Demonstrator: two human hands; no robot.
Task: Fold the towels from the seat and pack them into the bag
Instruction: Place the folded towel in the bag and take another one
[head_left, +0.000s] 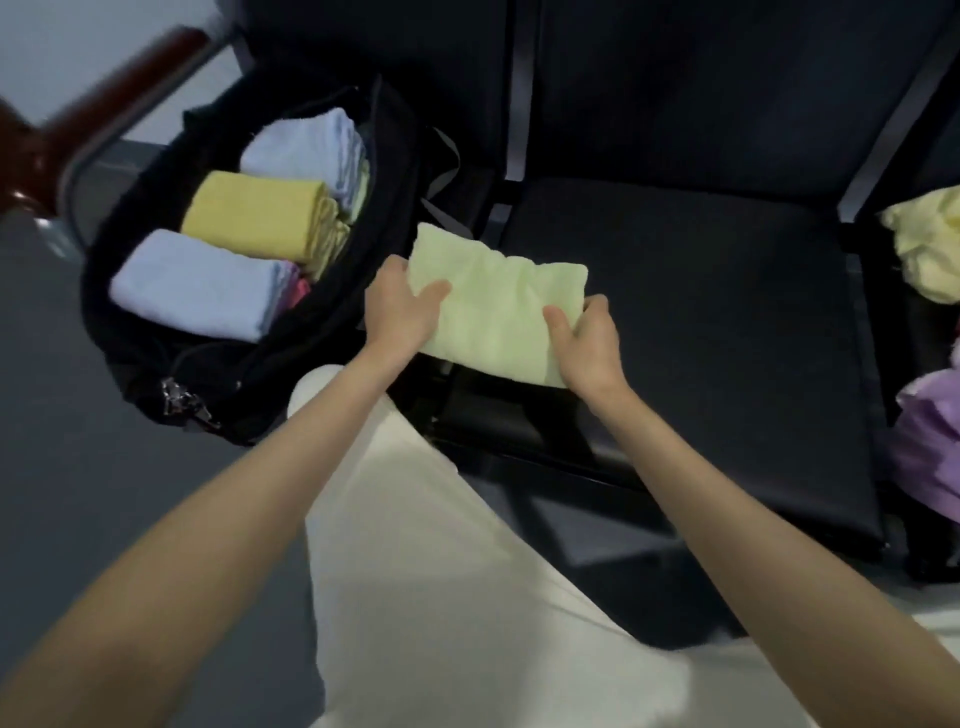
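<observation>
A folded pale green towel (496, 306) is held between both hands above the front left corner of the dark seat (701, 332). My left hand (402, 314) grips its left end, thumb on top. My right hand (587, 340) grips its right end. To the left stands the open black bag (156, 364), which holds folded towels: a light blue one (197, 286) at the front, a yellow one (254, 215) in the middle and another light blue one (306, 143) at the back. More towel edges show beside them.
Unfolded towels lie on the neighbouring seat at the right edge: a pale yellow one (930, 249) and a purple one (930, 447). A metal armrest (98, 150) runs behind the bag. My white-clad leg (441, 545) is below my arms.
</observation>
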